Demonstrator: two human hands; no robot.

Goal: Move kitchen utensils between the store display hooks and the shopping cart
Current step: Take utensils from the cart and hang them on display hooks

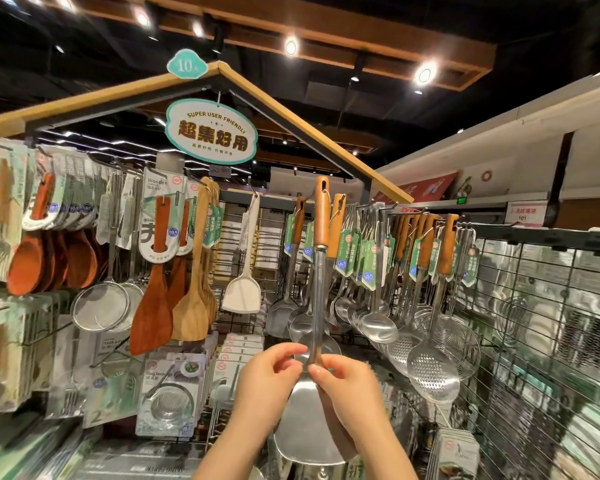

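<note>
Nearest the camera, both hands meet at the neck of a steel spatula [300, 431], where the thin shaft joins the broad blade. The left hand [267, 389] curls its fingers in and pinches the neck from the left. The right hand [350, 396] pinches it from the right, and its palm lies along the blade's right edge. So both hands are grasping the spatula.

The spatula stands upright, blade down and low in the view. Its shaft rises in front of the rack, and its wooden handle [321, 216] tops out level with the display hooks. Whether the handle's hole is on a hook cannot be told.

Just behind it, more steel utensils hang in a crowded row. Among them are a ladle [378, 327] and, further right, a perforated skimmer [430, 368] beside a wire grid panel [534, 323]. Left of the held spatula hang a white spatula [242, 292], a light wooden turner [191, 313], a dark wooden turner [151, 313], a mesh strainer [99, 310] and reddish wooden spoons [25, 268]. A packaged sink strainer [168, 400] hangs below them.

Above, an oval sign [211, 131] reading "SUPER USER-FRIENDLY" hangs from a gabled wooden frame [291, 109]. Ceiling spotlights [426, 72] shine beyond it.
</note>
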